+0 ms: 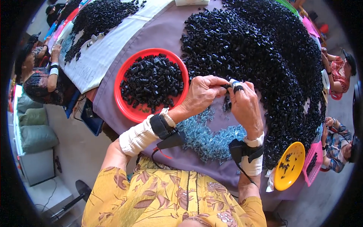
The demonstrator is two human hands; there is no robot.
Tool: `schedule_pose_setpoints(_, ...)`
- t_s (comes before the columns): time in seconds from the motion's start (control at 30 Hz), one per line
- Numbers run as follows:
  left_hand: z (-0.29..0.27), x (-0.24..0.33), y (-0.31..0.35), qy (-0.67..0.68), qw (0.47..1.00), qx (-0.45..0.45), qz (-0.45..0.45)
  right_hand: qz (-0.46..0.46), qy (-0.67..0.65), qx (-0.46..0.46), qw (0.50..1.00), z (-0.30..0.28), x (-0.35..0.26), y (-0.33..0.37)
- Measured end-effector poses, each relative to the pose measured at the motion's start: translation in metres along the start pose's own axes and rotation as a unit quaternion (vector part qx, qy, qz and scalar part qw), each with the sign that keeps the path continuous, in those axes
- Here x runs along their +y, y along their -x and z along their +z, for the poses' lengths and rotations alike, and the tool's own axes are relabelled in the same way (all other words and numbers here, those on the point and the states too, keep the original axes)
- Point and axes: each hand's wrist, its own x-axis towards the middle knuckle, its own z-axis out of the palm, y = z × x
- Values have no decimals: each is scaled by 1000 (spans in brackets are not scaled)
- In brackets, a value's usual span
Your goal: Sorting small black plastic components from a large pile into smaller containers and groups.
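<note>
My left hand (202, 94) and my right hand (246, 108) meet above the middle of the table, fingertips nearly touching. Between them is a small black plastic piece (226, 86), pinched and partly hidden by the fingers. Bands of white and black wrap a finger of the right hand. Just below the hands spreads a pile of tiny clear light-blue pieces (211, 140). A large heap of small black plastic pieces (242, 41) covers the table beyond and to the right. Left of my left hand stands a red basin (118, 89) with more black pieces inside.
At the right edge sit a yellow dish (281, 181) with a few black pieces and a pink basket (315, 155). A white-covered table (90, 68) with another black heap adjoins at upper left. Other people (41, 81) sit at work on both sides. Wrist-worn devices (172, 140) trail cables.
</note>
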Motion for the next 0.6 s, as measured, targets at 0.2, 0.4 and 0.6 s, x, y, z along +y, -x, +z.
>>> schedule_pose_setpoints(0.2,0,-3,1,-32,999,10,13,6,-42,-6,999,6,3,3)
schedule_pose_setpoints(0.4,-1,-6,3,-59,998,12,13,45,-99,-32,994,14,8,7)
schedule_pose_setpoints(0.6,0,-9,2,-94,995,16,43,7,-75,-23,997,15,13,6)
